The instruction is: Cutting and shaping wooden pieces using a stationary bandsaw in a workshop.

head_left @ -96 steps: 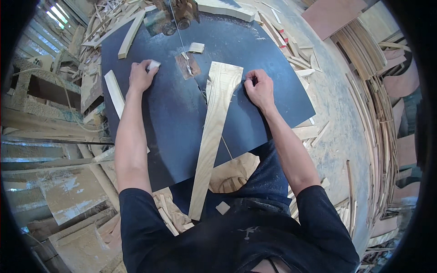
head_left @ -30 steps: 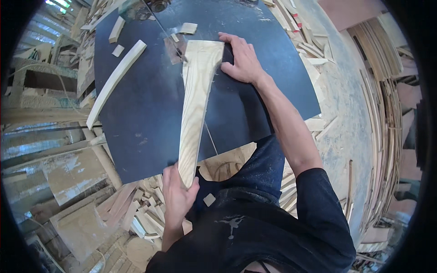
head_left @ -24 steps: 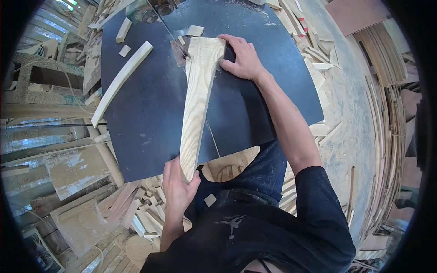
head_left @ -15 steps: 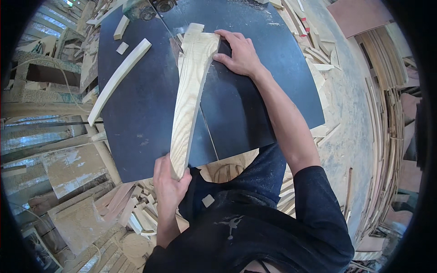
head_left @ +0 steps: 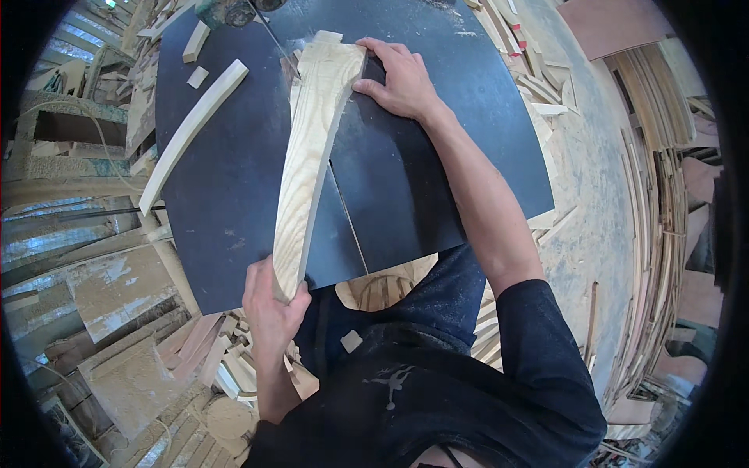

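A long pale wooden workpiece (head_left: 314, 148), broad at the far end and narrowing toward me, lies across a dark saw table (head_left: 390, 195). My left hand (head_left: 273, 300) grips its narrow end just past the table's front edge, thumb on one side and fingers on the other. At the broad end, my right hand (head_left: 399, 82) holds the right edge, with fingers over the far corner and thumb along the side. A thin saw blade (head_left: 273, 33) comes down near the far left of the workpiece; where it meets the wood is hard to make out. A thin sliver shows along the left edge.
A curved wooden strip (head_left: 195, 134) lies at the table's left, with a small offcut (head_left: 197, 76) and a short block (head_left: 196, 42) beyond. The machine's guide (head_left: 226, 11) sits at the top. Scrap wood (head_left: 546, 86) and stacked boards (head_left: 655, 93) line the right side.
The narrow end of the workpiece has swung left with my left hand. Its broad end has slid slightly farther away with my right hand. The whole view has also shifted a little.
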`<state>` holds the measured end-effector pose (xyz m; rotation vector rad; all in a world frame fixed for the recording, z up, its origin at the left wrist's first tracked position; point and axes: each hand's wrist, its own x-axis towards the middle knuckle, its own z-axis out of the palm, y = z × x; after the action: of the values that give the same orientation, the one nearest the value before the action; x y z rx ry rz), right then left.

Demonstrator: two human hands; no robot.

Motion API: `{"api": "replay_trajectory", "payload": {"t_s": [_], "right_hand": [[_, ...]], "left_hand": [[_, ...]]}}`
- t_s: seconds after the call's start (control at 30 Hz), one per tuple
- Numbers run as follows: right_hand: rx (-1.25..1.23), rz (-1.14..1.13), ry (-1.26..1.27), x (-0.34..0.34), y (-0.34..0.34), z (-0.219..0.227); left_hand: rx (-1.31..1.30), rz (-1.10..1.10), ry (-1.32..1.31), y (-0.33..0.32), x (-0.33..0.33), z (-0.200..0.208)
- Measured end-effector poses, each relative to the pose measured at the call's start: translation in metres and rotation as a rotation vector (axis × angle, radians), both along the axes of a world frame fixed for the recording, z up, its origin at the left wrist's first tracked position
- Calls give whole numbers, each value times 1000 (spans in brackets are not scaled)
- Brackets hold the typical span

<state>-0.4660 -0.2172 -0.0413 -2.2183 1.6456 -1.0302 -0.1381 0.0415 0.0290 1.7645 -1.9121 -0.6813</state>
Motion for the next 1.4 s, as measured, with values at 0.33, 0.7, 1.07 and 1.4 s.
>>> {"api": "replay_trajectory", "payload": {"t_s": [0.33,0.7,1.07,1.4], "right_hand": [[-51,49,-46,0,12,-1],[-50,22,-45,3,2,-4],[-54,2,-33,6,0,-3],[-12,-7,-23,5,-2,-1]], "left_hand": [[18,-16,-25,-9,36,4],[1,-25,-3,-15,34,-1],[-1,-19,1,-16,30,2],[-1,-18,0,-15,23,3]]}}
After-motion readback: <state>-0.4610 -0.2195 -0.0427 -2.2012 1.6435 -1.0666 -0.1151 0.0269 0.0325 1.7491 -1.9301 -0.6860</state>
